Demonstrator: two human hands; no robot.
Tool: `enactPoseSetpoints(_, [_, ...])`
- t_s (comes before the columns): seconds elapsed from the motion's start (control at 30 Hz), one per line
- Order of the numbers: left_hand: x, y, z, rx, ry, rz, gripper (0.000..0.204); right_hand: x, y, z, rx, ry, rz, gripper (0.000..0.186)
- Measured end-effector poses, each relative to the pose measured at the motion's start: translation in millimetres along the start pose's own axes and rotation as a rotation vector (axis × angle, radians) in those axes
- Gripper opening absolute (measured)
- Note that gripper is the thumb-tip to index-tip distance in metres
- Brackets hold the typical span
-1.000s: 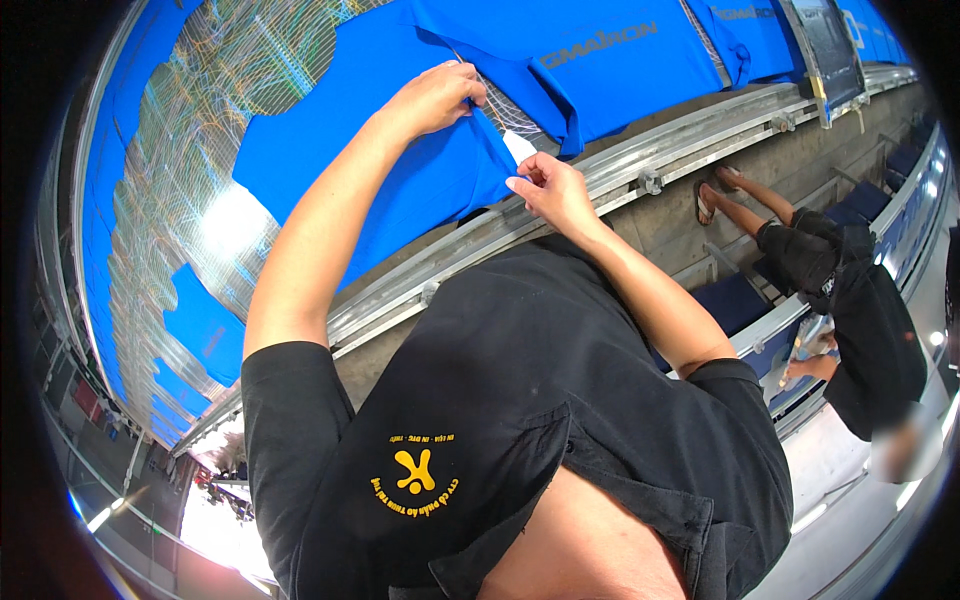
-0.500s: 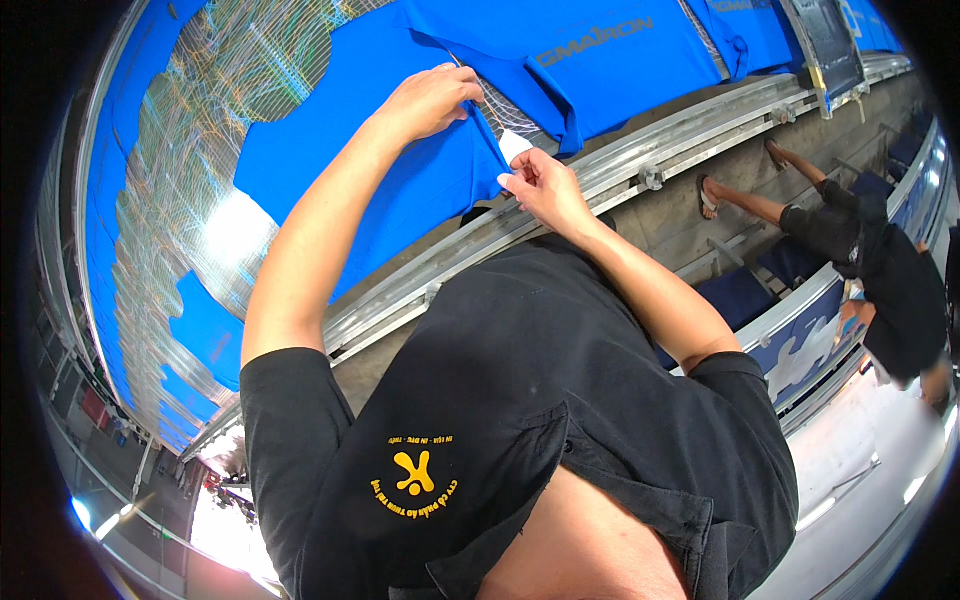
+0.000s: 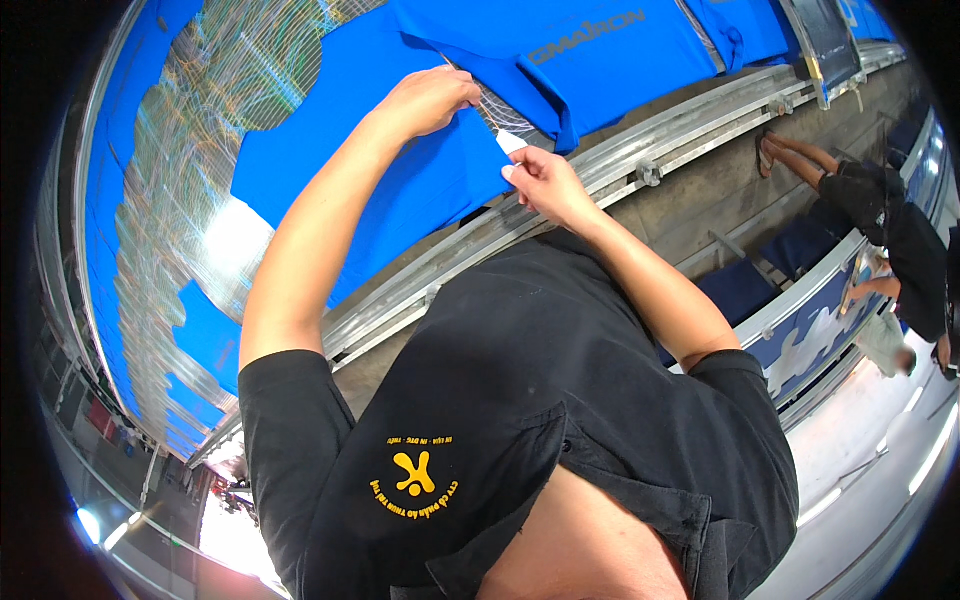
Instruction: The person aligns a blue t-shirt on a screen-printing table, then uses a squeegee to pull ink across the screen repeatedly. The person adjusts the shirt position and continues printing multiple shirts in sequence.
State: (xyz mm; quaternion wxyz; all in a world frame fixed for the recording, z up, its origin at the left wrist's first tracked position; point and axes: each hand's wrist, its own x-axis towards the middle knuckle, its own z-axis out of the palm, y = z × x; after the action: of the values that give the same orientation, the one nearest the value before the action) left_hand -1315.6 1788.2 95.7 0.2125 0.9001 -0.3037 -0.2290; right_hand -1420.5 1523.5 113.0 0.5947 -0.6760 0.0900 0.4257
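Flat on a long table lies a blue cut fabric panel [image 3: 370, 170]. My left hand [image 3: 435, 100] is closed at its upper right edge, thumb and fingertips pinching the cloth. Lower right, by the panel's near corner, my right hand [image 3: 550, 186] is closed with thumb and forefinger together. From its fingers sticks a small white flat piece [image 3: 510, 141]; its kind I cannot make out. Just right of my hands, a second blue fabric panel [image 3: 620, 75] with dark printed lettering has a folded-over edge. Between the panels shows a strip of shiny, line-patterned table surface [image 3: 508, 108].
A metal rail [image 3: 600, 165] with clamps runs along the table's near edge. A dark framed screen [image 3: 828, 50] stands at the upper right. More blue pieces [image 3: 205, 320] lie to the left. Across the aisle, a person in black [image 3: 905, 235] stands beside another table.
The near corner of the panel, lifted at my right hand before, now lies flatter. More of the white piece shows above my fingers. The person across the aisle has moved farther right.
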Motion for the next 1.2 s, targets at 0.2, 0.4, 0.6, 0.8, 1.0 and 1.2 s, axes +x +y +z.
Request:
enactPoseSetpoints(0.2, [10,5,5,0.032,-0.01,-0.037,0.01,7,7,-17,-0.12,0.064,0.081,0.025])
enactPoseSetpoints(0.4, [0,14,11,0.066,0.214,-0.06,0.018,15,16,-16,-0.172,0.173,0.134,0.023])
enactPoseSetpoints(0.6, [-40,54,59,0.209,0.659,-0.349,0.063,7,-3,-15,-0.208,0.226,0.173,0.024])
enactPoseSetpoints(0.8, [-37,91,114,0.223,0.392,-0.532,0.095,15,5,-19,-0.217,0.224,0.178,0.029])
enactPoseSetpoints(1.0, [-16,128,131,0.237,0.374,-0.538,0.094,13,12,-46,-0.503,0.385,-0.166,0.031])
enactPoseSetpoints(1.2, [-25,151,148,0.149,0.404,-0.536,0.092,2,0,-69,-0.866,0.577,-0.262,0.035])
